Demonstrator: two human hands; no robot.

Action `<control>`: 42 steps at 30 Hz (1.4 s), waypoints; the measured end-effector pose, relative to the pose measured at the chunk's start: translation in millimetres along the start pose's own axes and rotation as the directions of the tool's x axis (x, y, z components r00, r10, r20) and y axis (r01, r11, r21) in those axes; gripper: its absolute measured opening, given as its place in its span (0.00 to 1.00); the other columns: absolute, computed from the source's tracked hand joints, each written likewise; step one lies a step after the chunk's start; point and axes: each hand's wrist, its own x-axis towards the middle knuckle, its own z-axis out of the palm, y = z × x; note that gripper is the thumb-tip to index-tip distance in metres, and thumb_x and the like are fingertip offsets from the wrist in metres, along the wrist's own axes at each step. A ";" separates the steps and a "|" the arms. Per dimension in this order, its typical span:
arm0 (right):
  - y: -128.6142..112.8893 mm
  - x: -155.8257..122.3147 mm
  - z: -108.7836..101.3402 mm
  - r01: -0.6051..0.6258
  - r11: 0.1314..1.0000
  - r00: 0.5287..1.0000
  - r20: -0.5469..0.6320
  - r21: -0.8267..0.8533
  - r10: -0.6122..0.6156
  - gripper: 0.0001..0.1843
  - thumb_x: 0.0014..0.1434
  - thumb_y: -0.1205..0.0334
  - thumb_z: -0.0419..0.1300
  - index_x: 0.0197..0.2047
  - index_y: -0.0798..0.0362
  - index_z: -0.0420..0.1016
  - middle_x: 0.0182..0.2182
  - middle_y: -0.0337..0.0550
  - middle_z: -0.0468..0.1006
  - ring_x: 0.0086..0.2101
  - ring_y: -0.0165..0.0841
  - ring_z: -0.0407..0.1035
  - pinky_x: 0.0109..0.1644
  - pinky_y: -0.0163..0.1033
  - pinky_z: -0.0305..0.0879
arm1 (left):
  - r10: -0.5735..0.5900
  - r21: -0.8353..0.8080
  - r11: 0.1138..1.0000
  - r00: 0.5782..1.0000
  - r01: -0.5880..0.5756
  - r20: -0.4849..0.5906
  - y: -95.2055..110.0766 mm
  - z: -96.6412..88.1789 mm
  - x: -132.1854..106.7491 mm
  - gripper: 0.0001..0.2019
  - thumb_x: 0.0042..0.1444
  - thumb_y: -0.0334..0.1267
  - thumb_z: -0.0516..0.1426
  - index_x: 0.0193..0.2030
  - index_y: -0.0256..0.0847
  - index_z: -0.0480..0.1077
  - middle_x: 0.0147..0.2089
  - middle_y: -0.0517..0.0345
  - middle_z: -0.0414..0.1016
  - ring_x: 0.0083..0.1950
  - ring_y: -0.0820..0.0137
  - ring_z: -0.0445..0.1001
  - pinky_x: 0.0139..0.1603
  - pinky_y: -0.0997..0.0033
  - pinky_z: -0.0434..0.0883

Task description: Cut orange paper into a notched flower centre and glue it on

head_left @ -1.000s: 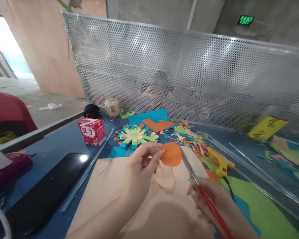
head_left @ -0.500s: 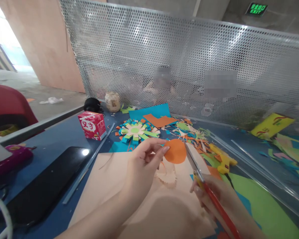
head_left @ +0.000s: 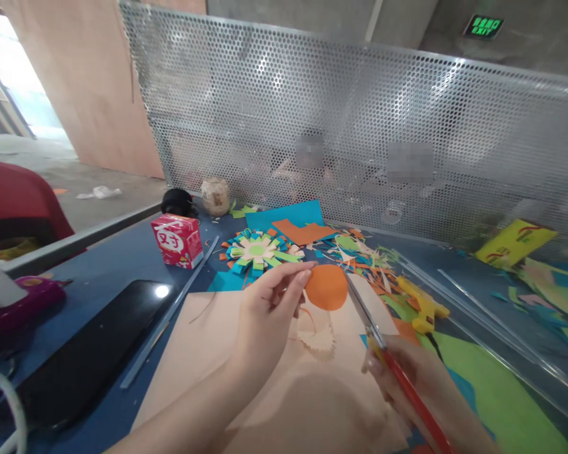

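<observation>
Between thumb and fingers, my left hand (head_left: 277,299) pinches an orange paper circle (head_left: 329,287) by its left edge. My right hand (head_left: 402,372) grips a pair of scissors (head_left: 378,337) with red and yellow handles. The scissor blades point up and left, their tips at the right edge of the circle. Below both hands lies a large cream paper sheet (head_left: 203,359). A small cream piece with a zigzag edge (head_left: 318,334) rests on it under the circle. Beyond my left hand is a layered paper flower (head_left: 255,250) in blue, green, cream and orange.
A red box (head_left: 177,241), a black phone (head_left: 89,350) and a purple tool (head_left: 26,302) sit on the left. On the right are a yellow glue gun (head_left: 421,306), clear sticks (head_left: 497,315) and green paper (head_left: 497,391). Colourful scraps lie before the perforated metal screen (head_left: 350,113).
The orange circle has turned slightly in my left hand and shifted a little left. The scissors have moved slightly left with it, their tips still at its edge.
</observation>
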 end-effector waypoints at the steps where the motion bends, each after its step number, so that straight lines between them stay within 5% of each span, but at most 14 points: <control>1: 1.1 0.0 0.7 -0.001 1.000 1.000 -0.010 -0.003 0.001 0.18 0.49 0.46 0.53 0.21 0.51 0.59 0.14 0.31 0.58 0.16 0.25 0.53 0.19 0.31 0.48 | -0.011 -0.017 1.000 1.000 0.011 0.012 0.6 0.3 -0.4 0.11 0.55 0.40 0.53 0.37 0.38 0.74 0.22 0.62 0.67 0.19 0.81 0.61 0.20 0.80 0.63; 8: -0.8 -1.6 3.3 -0.096 0.994 0.995 -0.014 0.054 0.097 0.19 0.47 0.43 0.53 0.21 0.51 0.60 0.12 0.29 0.55 0.13 0.23 0.47 0.15 0.31 0.42 | -0.100 -0.088 0.990 0.985 0.113 0.138 1.4 4.2 -4.6 0.24 0.44 0.36 0.62 0.49 0.39 0.62 0.27 0.63 0.69 0.24 0.78 0.66 0.20 0.80 0.67; 12: -3.2 -1.6 2.9 -0.107 0.994 0.993 -0.054 0.029 0.109 0.19 0.46 0.44 0.54 0.20 0.51 0.60 0.12 0.31 0.57 0.14 0.24 0.50 0.16 0.31 0.45 | -0.094 -0.176 0.978 0.987 0.115 0.127 -0.9 3.1 -2.8 0.14 0.49 0.35 0.58 0.42 0.38 0.63 0.26 0.62 0.70 0.24 0.76 0.68 0.17 0.80 0.67; 17: 2.4 1.6 0.2 -0.027 0.997 0.998 0.055 0.070 0.023 0.21 0.49 0.40 0.51 0.23 0.51 0.61 0.14 0.30 0.55 0.14 0.25 0.49 0.16 0.31 0.46 | -0.098 -0.146 0.982 0.987 0.116 0.125 -2.5 2.3 -3.5 0.05 0.50 0.36 0.57 0.32 0.36 0.68 0.26 0.60 0.68 0.25 0.76 0.68 0.14 0.82 0.66; 23: 5.5 2.5 -2.5 -0.036 0.997 0.992 0.119 0.073 0.027 0.22 0.50 0.40 0.52 0.24 0.51 0.61 0.13 0.29 0.54 0.13 0.23 0.50 0.15 0.30 0.47 | -0.181 -0.120 0.973 0.973 0.199 0.146 -0.5 6.5 -4.2 0.07 0.49 0.37 0.56 0.25 0.35 0.66 0.20 0.64 0.64 0.18 0.81 0.62 0.15 0.82 0.66; 32: 1.5 -0.1 -0.2 -0.032 0.998 0.999 0.025 0.051 0.030 0.20 0.50 0.41 0.52 0.22 0.50 0.62 0.14 0.32 0.56 0.15 0.25 0.49 0.16 0.31 0.46 | -0.226 -0.107 0.963 0.957 0.247 0.181 3.0 4.6 -3.5 0.08 0.50 0.37 0.56 0.25 0.34 0.68 0.19 0.65 0.64 0.16 0.82 0.62 0.16 0.83 0.65; 42: 6.1 0.1 3.7 -0.082 0.996 0.996 -0.027 0.026 0.083 0.18 0.49 0.44 0.53 0.22 0.50 0.61 0.12 0.30 0.58 0.11 0.23 0.49 0.13 0.31 0.45 | -0.182 -0.169 0.968 0.983 0.186 0.038 5.0 3.0 -0.5 0.07 0.48 0.36 0.58 0.32 0.35 0.70 0.20 0.64 0.68 0.17 0.80 0.63 0.13 0.82 0.65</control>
